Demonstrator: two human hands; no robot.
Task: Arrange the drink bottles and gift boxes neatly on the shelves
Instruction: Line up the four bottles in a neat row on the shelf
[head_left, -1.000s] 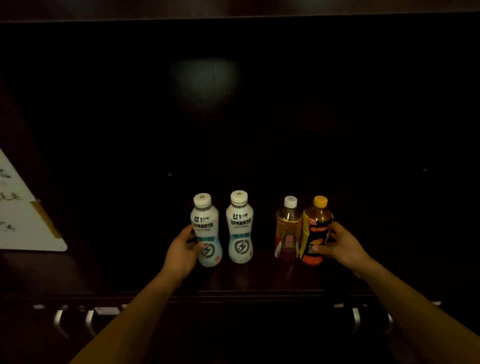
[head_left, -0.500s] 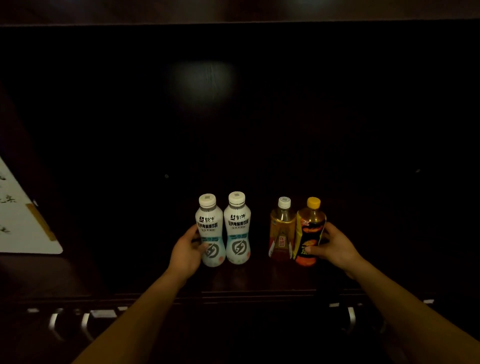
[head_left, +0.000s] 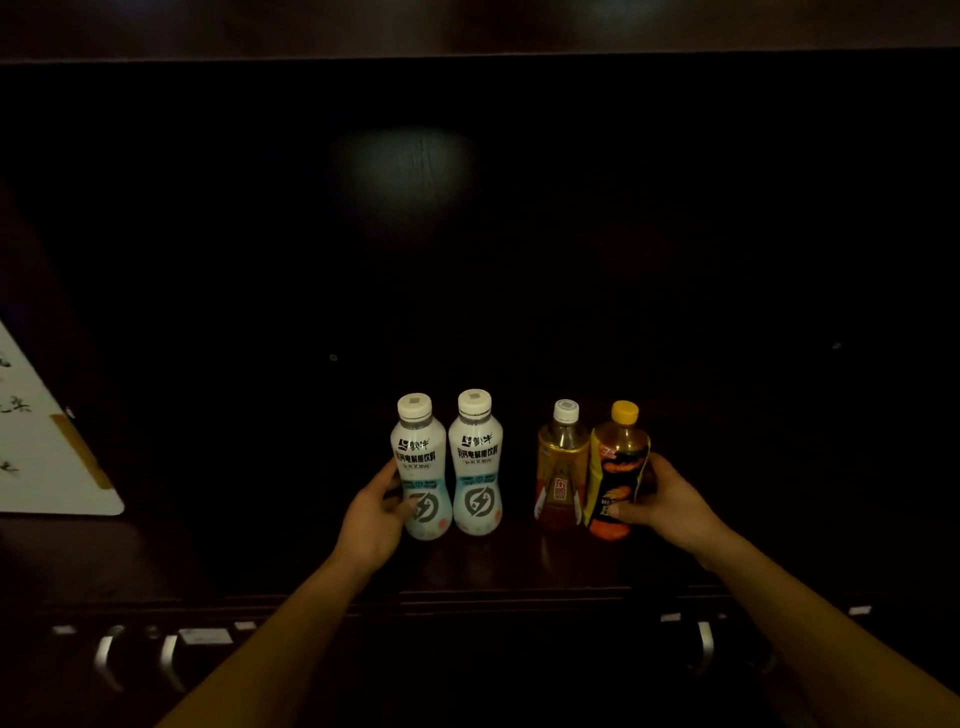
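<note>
Dark shelf (head_left: 519, 569), two white bottles (head_left: 475, 467), two amber bottles (head_left: 563, 467)

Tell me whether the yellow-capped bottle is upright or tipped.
Upright: the yellow-capped bottle stands on its base on the shelf, cap directly above, with the right hand gripping its side.

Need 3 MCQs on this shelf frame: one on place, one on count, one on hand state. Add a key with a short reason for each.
1. Where in the row is the yellow-capped bottle? A far left; B far right; C middle.
2. How many bottles stand on the shelf? A three; B four; C six.
3. What is the left hand doing? A gripping the leftmost white bottle; B lying flat on the shelf; C twisting a cap.
Key: 1 B, only the right hand holding it is further right. 2 B, two white and two amber. 3 A, thumb in front, fingers round its side.
</note>
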